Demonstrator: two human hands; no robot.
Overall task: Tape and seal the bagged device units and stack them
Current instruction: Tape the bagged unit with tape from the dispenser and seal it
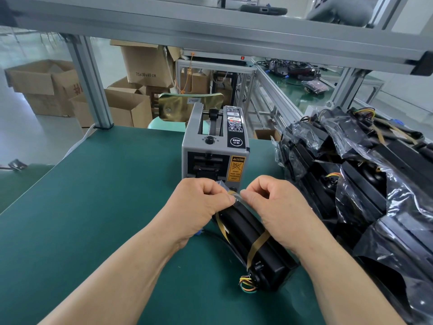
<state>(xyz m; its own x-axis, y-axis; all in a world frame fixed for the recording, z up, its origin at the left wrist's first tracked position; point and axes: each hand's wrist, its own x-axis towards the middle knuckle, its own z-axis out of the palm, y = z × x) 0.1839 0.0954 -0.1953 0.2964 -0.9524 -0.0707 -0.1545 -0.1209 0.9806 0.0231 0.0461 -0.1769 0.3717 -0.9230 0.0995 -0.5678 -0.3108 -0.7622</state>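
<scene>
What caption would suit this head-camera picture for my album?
Left hand and right hand pinch the bag end on a black device unit, before a tape dispenser.

A cardboard box (150,64) in the upper middle of the frame, left of centre, carries the black print "75x36x40 CM". A white label (193,100) on the golden chair back (173,107) reads "2780225", though the last digits are unclear. On the tape dispenser (206,148) at frame centre, a round mark (235,141) on the black panel says "SEMI" above "切割". Its yellow sticker (237,168) reads "CAUTION", then "DO NOT INSERT YOUR FINGERS INTO OUTLET". Red characters (78,89) on the open box (46,78) at left are cut off and unreadable.
</scene>
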